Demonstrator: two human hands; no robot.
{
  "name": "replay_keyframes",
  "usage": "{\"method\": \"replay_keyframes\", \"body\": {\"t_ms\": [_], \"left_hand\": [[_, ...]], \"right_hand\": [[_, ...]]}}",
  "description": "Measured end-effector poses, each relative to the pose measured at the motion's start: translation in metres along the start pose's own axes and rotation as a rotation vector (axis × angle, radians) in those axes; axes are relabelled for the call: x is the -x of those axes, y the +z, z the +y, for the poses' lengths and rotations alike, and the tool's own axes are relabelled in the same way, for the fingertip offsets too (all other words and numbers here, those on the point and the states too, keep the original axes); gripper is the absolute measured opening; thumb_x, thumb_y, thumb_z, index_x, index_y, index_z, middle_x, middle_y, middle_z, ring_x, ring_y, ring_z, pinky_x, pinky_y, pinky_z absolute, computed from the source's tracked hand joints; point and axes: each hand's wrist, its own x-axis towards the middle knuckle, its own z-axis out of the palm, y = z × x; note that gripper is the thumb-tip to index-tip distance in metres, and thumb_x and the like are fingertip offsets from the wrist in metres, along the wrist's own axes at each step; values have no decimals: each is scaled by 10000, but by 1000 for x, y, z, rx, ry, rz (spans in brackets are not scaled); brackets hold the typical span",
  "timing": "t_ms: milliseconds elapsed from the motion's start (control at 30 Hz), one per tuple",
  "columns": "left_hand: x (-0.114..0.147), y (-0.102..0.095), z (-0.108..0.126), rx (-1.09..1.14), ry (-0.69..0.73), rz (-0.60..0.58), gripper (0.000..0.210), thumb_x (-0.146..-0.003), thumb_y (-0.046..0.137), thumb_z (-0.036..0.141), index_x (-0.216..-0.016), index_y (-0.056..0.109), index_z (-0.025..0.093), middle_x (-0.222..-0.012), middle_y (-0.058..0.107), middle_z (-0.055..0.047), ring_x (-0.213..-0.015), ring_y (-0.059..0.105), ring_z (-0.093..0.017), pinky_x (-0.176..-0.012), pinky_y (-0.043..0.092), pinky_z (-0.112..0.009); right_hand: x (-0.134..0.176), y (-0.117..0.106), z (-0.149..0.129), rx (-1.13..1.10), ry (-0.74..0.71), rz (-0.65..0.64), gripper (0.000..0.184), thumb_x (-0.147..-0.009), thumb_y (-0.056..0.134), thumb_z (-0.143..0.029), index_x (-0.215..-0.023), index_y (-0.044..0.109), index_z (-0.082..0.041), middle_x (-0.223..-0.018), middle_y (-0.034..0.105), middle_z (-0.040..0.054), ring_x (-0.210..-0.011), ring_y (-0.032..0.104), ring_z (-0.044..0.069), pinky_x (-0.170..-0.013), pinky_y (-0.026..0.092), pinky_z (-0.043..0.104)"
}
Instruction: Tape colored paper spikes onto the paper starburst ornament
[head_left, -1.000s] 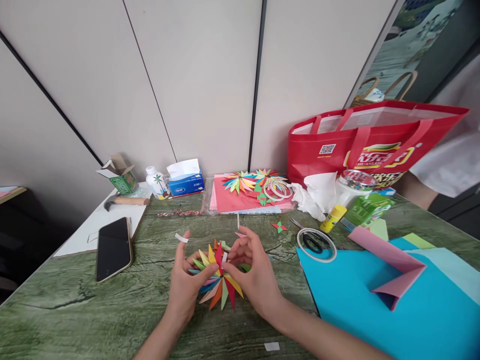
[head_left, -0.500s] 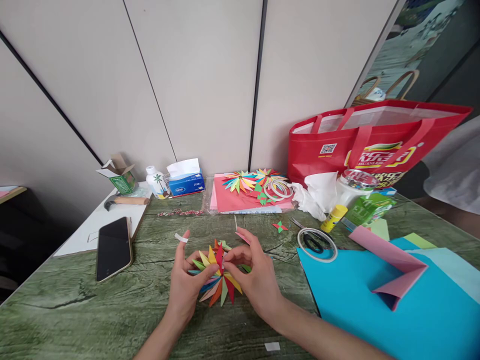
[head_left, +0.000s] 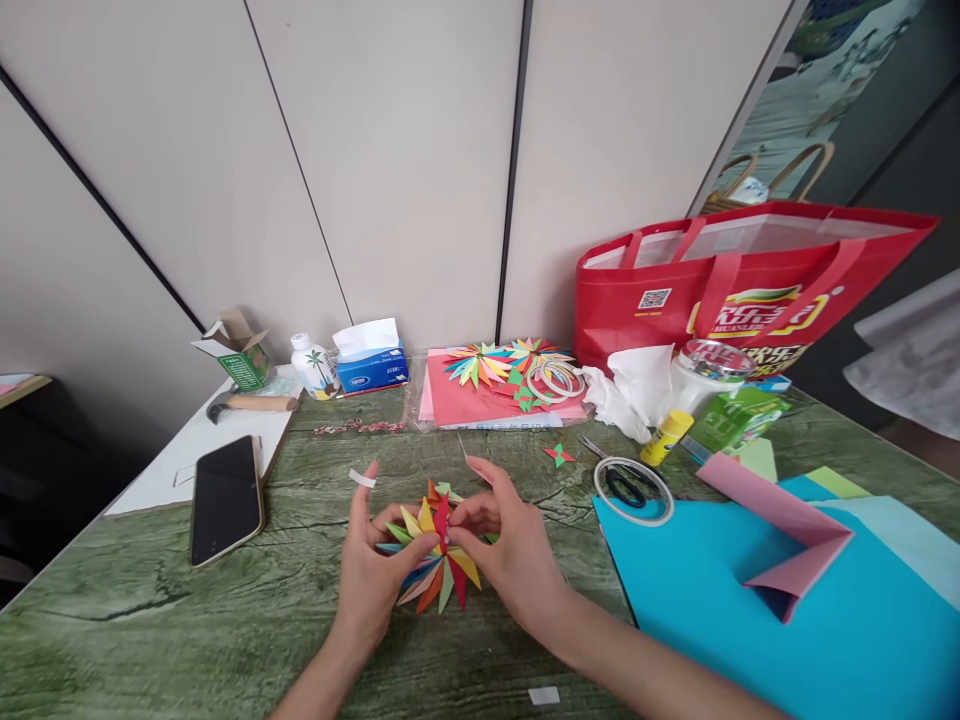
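Observation:
A many-coloured folded paper star (head_left: 442, 575) with pointed rays is held between both hands just above the green wood-grain table. My left hand (head_left: 375, 560) grips its left side, the thumb pressed near the centre. A strip of white tape (head_left: 362, 478) clings to the left index fingertip. My right hand (head_left: 506, 540) pinches at the star's right side, beside a red ray; its fingertips partly hide what they grip. A thin pale strip (head_left: 462, 447) sticks up from the raised right index finger. Another short white tape piece (head_left: 544, 695) lies on the table near the front edge.
On the right are scissors (head_left: 625, 487), a tape roll (head_left: 667, 512), a glue stick (head_left: 667, 437) and blue paper (head_left: 697, 610). Behind stand a red bag (head_left: 637, 300), a tissue pack (head_left: 373, 372) and finished paper stars (head_left: 478, 366). A phone (head_left: 227, 498) and hammer (head_left: 255, 402) lie left.
The right index finger and its pale strip have shifted slightly left. Both hands keep hold of the paper star, which stays almost in place.

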Motion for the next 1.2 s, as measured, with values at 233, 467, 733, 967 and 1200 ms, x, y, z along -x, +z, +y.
{"method": "replay_keyframes", "body": {"t_ms": [233,467,733,967,1200], "left_hand": [[2,3,1,0,-39,8,1018,-515,785,218,-1360,223,306,-655,654,61,-528,603,-129,-517,506,-224],[2,4,0,-29,-27,18,979,-537,769,210,-1353,238,312,-652,653,59,-542,601,-125,-521,512,-222],[-1,1,-5,-4,-82,21,979,-524,779,208,-1344,250,294,-638,653,57,-548,601,-121,-518,516,-214],[-2,0,-9,28,-102,30,971,-532,780,200,-1341,251,291,-647,645,55,-531,597,-121,-468,506,-205],[-3,0,-11,126,-154,15,984,-528,786,181,-1348,249,258,-634,635,52,-516,595,-124,-472,507,-219]], "right_hand": [[-3,-4,-3,33,44,-55,594,-654,577,-85,-1200,386,-219,-687,625,-28,-645,599,163,-631,486,300],[-5,-5,-3,18,110,-79,581,-628,586,-79,-1164,407,-215,-658,619,-39,-612,589,159,-606,474,287],[-7,-2,6,-67,160,-146,509,-638,588,-118,-1113,422,-191,-686,588,-30,-646,586,154,-623,468,278],[-6,0,10,-71,166,-152,468,-665,567,-136,-1105,420,-198,-704,600,-22,-663,609,161,-634,477,284],[-6,-2,14,74,119,-185,459,-703,543,-135,-1138,415,-203,-729,597,-18,-697,605,159,-640,474,280]]}}
